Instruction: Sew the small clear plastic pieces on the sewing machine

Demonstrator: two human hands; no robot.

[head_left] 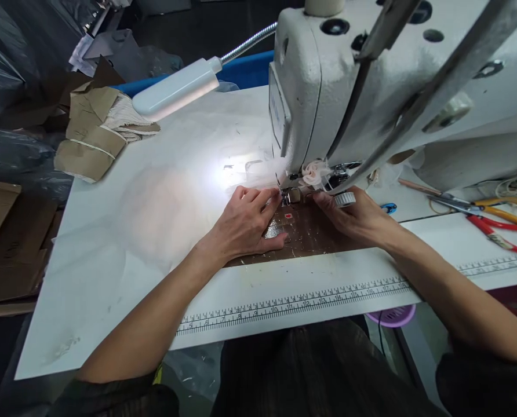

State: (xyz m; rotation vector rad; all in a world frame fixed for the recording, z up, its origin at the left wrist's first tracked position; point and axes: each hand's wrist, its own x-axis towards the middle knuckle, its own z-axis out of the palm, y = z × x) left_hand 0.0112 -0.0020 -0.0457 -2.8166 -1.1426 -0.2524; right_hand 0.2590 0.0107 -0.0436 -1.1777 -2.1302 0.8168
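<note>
A white sewing machine [302, 87] stands over the table, its metal presser foot [290, 197] low above a brown bed plate [315, 234]. My left hand [250, 223] lies left of the foot, fingers stretched toward it and thumb spread apart on the plate. Pale, thin fabric [262, 172] shows just beyond those fingertips, blurred by glare. To the right of the foot is my right hand [356, 217], thumb pointing at it and fingers curled; what they hold, if anything, is hidden. A pale ruffled bit of fabric [316, 172] sits above the foot.
A white lamp [178, 90] on a bendable neck lights the white table [93, 278]. Red-handled scissors [497, 231] lie at the right, near a small blue tool [389, 208]. A paper-wrapped bundle [91, 136] rests at the back left. A printed ruler [293, 307] runs along the front edge.
</note>
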